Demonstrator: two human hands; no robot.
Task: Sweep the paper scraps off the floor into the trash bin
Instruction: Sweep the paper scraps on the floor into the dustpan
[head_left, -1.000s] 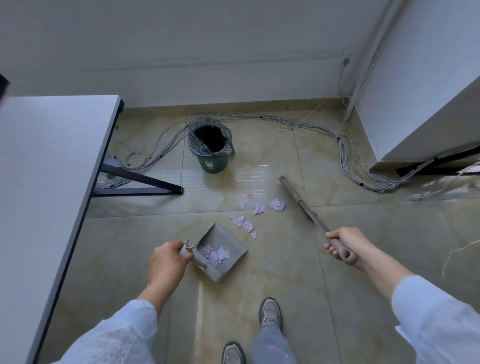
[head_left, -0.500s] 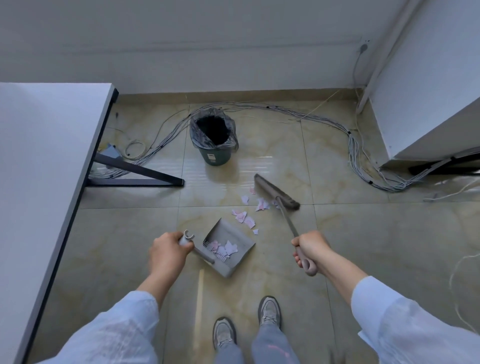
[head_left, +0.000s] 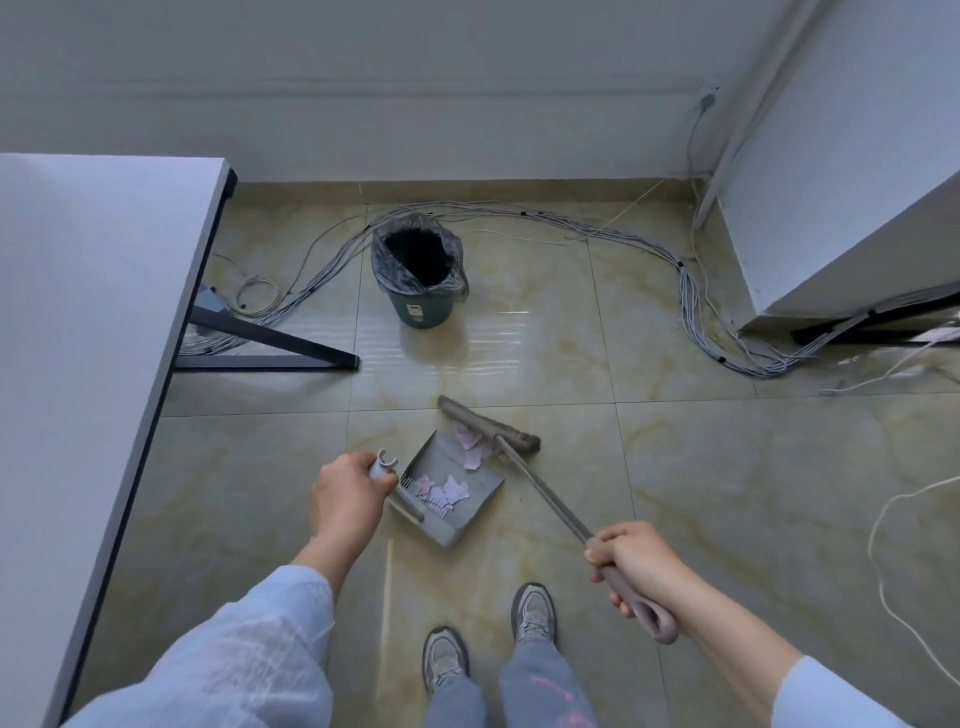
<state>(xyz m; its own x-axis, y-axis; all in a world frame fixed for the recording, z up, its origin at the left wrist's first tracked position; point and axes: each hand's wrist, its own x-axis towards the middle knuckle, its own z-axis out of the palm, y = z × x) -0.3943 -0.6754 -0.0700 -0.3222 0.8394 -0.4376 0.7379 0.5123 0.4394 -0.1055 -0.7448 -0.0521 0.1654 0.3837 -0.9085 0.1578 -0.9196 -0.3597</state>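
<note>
We stand on the tiled floor (head_left: 649, 467) with our two shoes (head_left: 534, 613) at six o'clock, looking down at the work. Our left hand (head_left: 347, 498) is curled shut around the pale tip of the dustpan handle (head_left: 382, 465), fingers wrapped tight. The grey dustpan (head_left: 467, 512) sits flat on the tiles just past that hand, toward twelve o'clock from our feet, its open mouth facing one o'clock. Our right hand (head_left: 631, 564), out at four o'clock from the pan, is closed in a full fist on the broom handle (head_left: 550, 501), near its looped end. The handle slants up toward eleven o'clock to the broom head (head_left: 488, 425), which lies across the pan's mouth with its bristles on the floor. Pink and white paper scraps (head_left: 445, 488) lie inside the pan against its comb teeth, and a few more (head_left: 470, 444) sit at the lip, touching the bristles. The trash bin (head_left: 421, 280), dark green with a grey liner bag folded over its rim, stands upright well beyond the pan at twelve o'clock, apart from it. A bundle of grey cables (head_left: 685, 291) trails along the floor behind the bin toward two o'clock. A white tabletop (head_left: 88, 322) fills the nine o'clock side, and a white cabinet (head_left: 841, 182) stands at two o'clock.
</note>
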